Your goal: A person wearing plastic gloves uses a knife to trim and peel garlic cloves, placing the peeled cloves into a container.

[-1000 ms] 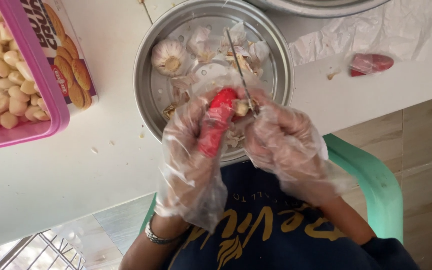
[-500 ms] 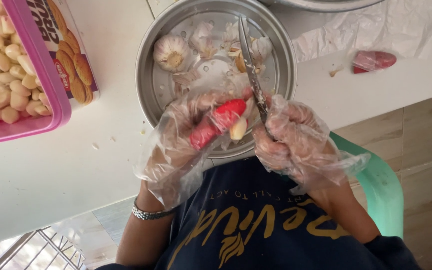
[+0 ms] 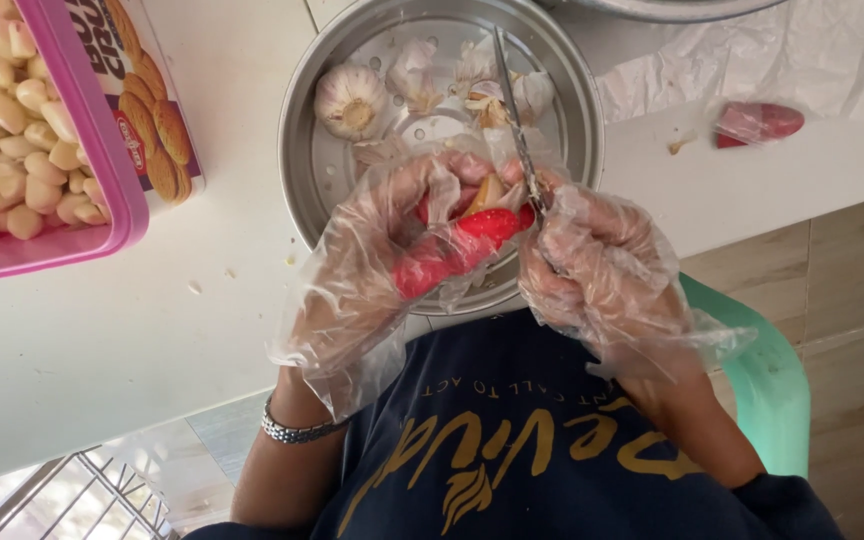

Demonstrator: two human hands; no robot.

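Both gloved hands meet over the near rim of the steel pan (image 3: 304, 170) on the desk (image 3: 102, 330). The left hand (image 3: 382, 260) curls its fingers around a garlic clove (image 3: 489, 192), and the right hand (image 3: 592, 265) grips a knife (image 3: 514, 120), blade pointing away. Crumpled plastic gloves blur the fingertips, and the knife's handle is hidden in the fist.

Clear, crinkled plastic gloves cover both hands (image 3: 392, 250), with red at the thumbs. The round metal steamer tray (image 3: 307, 150) is dull silver. Pale cream peeled garlic cloves (image 3: 12, 150) fill a pink plastic tub (image 3: 102, 140) on the white counter (image 3: 102, 350).
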